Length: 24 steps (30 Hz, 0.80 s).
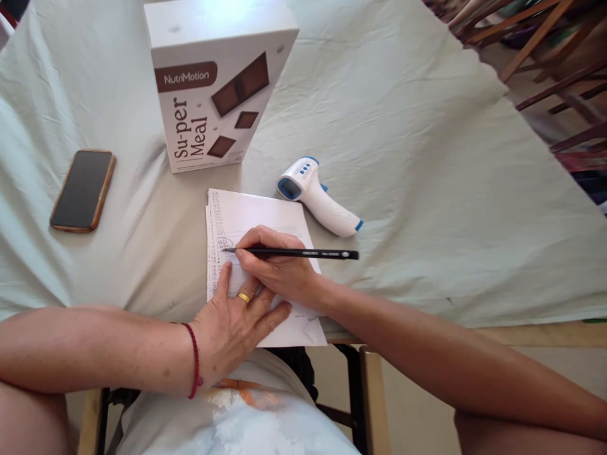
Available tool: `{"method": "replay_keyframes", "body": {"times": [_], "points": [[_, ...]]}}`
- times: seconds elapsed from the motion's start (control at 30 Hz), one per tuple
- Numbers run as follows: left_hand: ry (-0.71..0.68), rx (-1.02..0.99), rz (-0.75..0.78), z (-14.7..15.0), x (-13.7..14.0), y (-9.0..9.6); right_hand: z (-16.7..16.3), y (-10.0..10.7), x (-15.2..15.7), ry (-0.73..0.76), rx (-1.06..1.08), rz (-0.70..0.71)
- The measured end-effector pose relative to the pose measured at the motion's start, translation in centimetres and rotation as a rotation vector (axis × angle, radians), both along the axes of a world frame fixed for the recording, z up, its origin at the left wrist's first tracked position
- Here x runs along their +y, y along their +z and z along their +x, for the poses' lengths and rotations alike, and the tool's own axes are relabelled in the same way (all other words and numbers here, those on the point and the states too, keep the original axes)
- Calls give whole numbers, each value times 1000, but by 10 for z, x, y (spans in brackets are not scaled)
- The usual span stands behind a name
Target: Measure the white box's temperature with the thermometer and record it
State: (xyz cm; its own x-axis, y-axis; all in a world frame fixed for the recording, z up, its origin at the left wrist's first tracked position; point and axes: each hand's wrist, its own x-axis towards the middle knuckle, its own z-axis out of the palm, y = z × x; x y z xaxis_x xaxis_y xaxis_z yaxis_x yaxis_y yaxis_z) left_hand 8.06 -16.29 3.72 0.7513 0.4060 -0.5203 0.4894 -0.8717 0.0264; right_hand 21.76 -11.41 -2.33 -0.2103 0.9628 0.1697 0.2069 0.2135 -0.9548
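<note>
A black pencil [313,253] is pinched in my right hand [284,265], its tip touching the left part of a white sheet of paper [265,212]. Dense small writing runs along the sheet's left edge, and a curved pencil line shows near the tip. My left hand [241,313] lies on the lower part of the paper with its fingers spread, a gold ring on one finger. Its fingertips reach close under my right hand. The paper looks like more than one sheet stacked, and its bottom edge hangs at the table's front edge.
A white and blue infrared thermometer [327,202] lies just right of the paper's top. Behind the paper stands a white "Su-per Meal" box [190,126]. A smartphone [83,189] lies at the left on the pale green tablecloth [427,189]. Wooden chairs [535,44] stand at the far right.
</note>
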Motion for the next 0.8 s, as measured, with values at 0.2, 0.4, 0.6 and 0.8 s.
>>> {"method": "replay_keyframes", "body": {"times": [0.2, 0.4, 0.6, 0.8], "points": [[-21, -32, 55, -2, -3, -5, 0, 0, 0, -3, -5, 30], [-18, 16, 40, 0, -2, -3, 0, -1, 1, -17, -19, 9], [-14, -38, 71, -3, -4, -8, -1, -1, 1, -38, 1, 19], [-14, -76, 111, -5, -6, -11, -1, -2, 0, -60, 3, 19]]}}
